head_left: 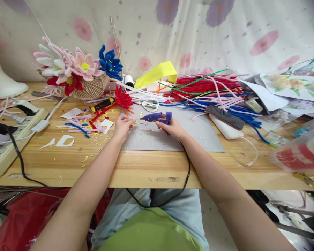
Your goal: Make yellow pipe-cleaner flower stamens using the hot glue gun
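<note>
My right hand (171,127) is wrapped round the handle of a purple glue gun (157,118), whose nozzle points left toward my other hand. The fingers of my left hand (123,127) are pinched over the left part of the grey cutting mat (199,134). A small yellowish piece shows at those fingertips, too small to make out clearly. An orange stem tip sticks out just above them. Behind my left hand lies a red fuzzy flower (122,98). White-handled scissors (150,105) rest behind the glue gun.
Pipe cleaners (206,85) pile up at the back right, near a phone (225,116). Fuzzy flowers (85,66) stand back left. A power strip (18,139) is at the left edge, a plastic cup (300,151) at the right. The glue gun's black cable (189,167) hangs over the front edge.
</note>
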A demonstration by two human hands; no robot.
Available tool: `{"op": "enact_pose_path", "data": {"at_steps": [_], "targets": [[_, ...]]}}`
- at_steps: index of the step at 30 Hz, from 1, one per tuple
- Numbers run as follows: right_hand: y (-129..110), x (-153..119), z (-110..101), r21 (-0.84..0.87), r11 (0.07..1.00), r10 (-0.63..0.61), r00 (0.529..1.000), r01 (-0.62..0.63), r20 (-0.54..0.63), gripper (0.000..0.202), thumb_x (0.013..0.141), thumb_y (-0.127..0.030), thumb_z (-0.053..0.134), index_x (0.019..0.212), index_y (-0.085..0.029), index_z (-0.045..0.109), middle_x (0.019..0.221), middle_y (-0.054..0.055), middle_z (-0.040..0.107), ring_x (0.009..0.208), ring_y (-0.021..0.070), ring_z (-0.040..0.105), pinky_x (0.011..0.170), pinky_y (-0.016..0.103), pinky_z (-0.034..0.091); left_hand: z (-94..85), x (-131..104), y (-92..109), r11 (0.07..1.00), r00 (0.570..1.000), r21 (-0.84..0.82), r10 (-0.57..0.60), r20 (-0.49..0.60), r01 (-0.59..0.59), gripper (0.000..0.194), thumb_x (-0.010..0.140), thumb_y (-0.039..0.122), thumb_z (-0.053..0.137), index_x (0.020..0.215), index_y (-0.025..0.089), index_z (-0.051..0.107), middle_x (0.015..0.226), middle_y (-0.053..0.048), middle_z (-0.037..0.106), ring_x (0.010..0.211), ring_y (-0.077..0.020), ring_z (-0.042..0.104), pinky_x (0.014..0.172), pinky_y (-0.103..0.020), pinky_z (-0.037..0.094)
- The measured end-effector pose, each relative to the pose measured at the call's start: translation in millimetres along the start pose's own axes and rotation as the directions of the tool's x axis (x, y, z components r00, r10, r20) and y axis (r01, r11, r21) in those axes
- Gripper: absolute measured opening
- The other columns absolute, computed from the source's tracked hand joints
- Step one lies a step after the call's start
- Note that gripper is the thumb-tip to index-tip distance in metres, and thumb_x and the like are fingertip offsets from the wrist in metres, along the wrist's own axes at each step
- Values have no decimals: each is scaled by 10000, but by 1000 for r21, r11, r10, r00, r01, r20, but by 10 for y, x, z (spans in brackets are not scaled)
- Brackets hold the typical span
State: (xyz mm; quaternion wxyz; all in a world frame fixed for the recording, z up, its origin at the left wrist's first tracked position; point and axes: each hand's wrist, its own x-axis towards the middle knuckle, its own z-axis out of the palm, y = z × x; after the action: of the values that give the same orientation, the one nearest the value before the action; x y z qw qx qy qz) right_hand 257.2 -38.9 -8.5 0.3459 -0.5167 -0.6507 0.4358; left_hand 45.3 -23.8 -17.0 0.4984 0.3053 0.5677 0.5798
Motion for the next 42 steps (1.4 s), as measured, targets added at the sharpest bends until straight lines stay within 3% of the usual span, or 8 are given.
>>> {"op": "enact_pose_path", "data": {"at_steps": [9,23,34,42], "targets": [[21,-4,9,-148,988,-33,999,35,18,402,697,-575,603,736,-176,614,436,-38,466,421,94,428,438,233,339,7,-14,-20,991,999,127,36,21,-39,472,473,158,768,789,202,420,605,45,601,420,-66,466,458,-205,345],[37,14,21,-164,986,-21,1000,21,5,411,707,-544,603,887,-179,654,523,-32,507,509,114,460,553,259,378,16,-7,-27,986,999,160,30,39,-36,465,474,185,742,803,215,415,619,40,586,432,-78,450,440,-209,281],[46,11,22,-150,988,-43,999,43,4,390,712,-560,592,770,-177,634,495,-38,448,506,104,420,532,251,355,11,4,-40,984,997,169,52,48,-60,454,487,188,736,801,207,409,600,50,584,387,-61,413,418,-207,278],[28,5,24,-144,988,-52,999,51,1,415,708,-564,589,824,-169,641,508,-40,450,516,102,419,550,254,357,14,-13,-30,980,997,191,54,50,-62,445,494,192,746,785,205,410,600,49,587,384,-58,404,421,-208,281]]}}
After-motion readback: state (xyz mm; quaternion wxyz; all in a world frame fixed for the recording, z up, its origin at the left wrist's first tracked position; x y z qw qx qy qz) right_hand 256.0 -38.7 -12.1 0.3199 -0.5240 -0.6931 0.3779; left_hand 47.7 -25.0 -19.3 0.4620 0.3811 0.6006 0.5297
